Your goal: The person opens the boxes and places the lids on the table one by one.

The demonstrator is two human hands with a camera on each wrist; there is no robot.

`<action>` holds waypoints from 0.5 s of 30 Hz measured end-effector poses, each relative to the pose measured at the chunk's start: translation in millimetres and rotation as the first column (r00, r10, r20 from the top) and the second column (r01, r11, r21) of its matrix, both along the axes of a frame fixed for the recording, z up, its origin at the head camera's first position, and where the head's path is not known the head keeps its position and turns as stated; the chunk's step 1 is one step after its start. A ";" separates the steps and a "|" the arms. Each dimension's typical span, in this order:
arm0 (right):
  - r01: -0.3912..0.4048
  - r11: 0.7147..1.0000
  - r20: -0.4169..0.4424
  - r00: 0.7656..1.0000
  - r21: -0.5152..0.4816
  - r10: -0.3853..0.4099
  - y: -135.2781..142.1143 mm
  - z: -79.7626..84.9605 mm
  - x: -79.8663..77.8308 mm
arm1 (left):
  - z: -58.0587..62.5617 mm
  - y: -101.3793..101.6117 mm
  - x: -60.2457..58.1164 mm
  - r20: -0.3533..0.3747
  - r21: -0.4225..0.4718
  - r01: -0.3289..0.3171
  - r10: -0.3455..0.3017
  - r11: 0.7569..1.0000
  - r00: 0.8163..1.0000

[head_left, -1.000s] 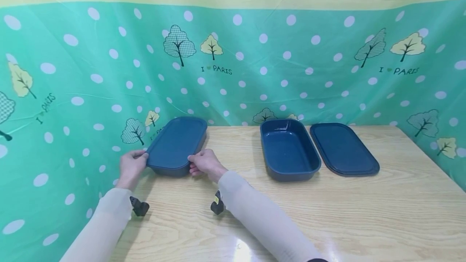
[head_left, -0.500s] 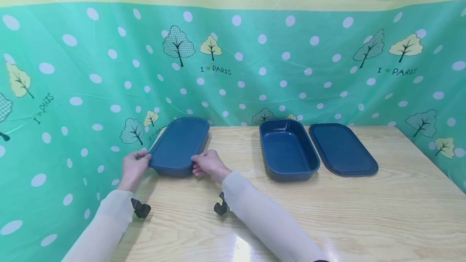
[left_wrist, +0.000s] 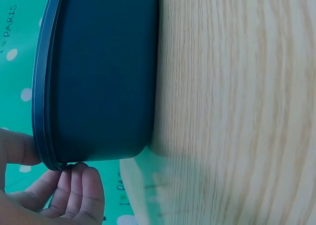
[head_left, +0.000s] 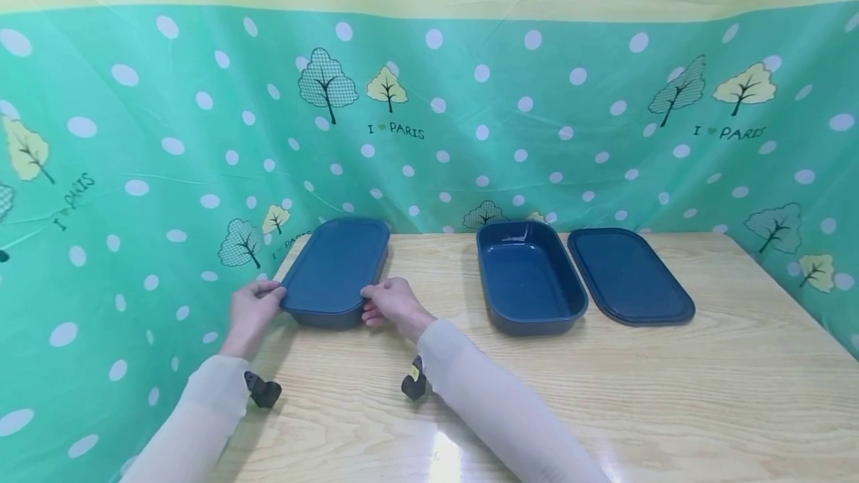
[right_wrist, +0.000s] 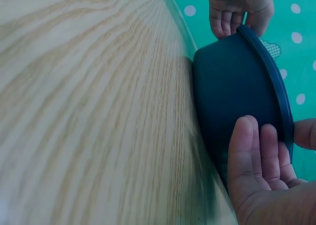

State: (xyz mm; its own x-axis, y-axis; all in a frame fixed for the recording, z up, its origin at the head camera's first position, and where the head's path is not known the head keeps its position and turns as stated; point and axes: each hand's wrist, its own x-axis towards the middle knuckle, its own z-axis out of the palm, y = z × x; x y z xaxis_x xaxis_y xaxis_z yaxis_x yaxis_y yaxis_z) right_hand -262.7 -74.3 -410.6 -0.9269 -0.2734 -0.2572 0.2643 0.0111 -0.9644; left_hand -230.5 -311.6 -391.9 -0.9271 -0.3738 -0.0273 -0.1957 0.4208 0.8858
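A dark blue rectangular food container with its lid (head_left: pixel 335 263) on it stands at the left of the table. At its near left corner my left hand (head_left: pixel 253 313) pinches the rim, thumb on top of the lid and fingers curled under the edge, as the left wrist view shows around the container's wall (left_wrist: pixel 103 77). My right hand (head_left: pixel 397 304) grips the near right corner. In the right wrist view its thumb presses the lid's edge while the fingers (right_wrist: pixel 269 151) lie along the container's side. Beneath the lid the inside is hidden.
Right of centre, an uncovered dark blue container (head_left: pixel 530 274) sits on the wooden table (head_left: pixel 537 401). Beside it a matching loose lid (head_left: pixel 631 274) lies flat. A green dotted curtain (head_left: pixel 429 118) hangs behind the table and along both sides.
The lidded container has slid slightly to the right, both hands moving along with it at its near corners. The other container and the loose lid stay where they were.
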 end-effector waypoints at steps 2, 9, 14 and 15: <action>0.003 1.000 0.000 1.000 -0.006 -0.003 1.8 -0.1 -0.5 | -0.3 1.2 -0.3 0.000 0.005 0.003 -0.003 1.000 1.000; 0.003 1.000 0.001 1.000 -0.021 -0.003 8.4 0.5 1.0 | -1.1 6.0 1.2 -0.004 0.021 0.029 -0.029 0.999 1.000; 0.001 1.000 0.009 1.000 -0.029 -0.001 14.2 0.9 2.1 | -3.9 9.8 1.0 -0.010 0.042 0.026 -0.026 0.999 1.000; 0.000 1.000 0.009 1.000 -0.032 0.000 15.4 0.6 1.9 | -4.2 10.6 0.9 -0.012 0.049 0.025 -0.025 0.998 1.000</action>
State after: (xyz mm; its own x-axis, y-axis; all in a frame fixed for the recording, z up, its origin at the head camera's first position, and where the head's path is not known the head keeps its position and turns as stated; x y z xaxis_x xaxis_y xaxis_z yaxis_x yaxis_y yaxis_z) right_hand -260.8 -59.0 -410.0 -0.9244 -0.2818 -0.2570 0.2733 -0.0193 -0.9617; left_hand -229.7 -301.0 -396.0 -0.9365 -0.3489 -0.0349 -0.1759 0.3812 0.9076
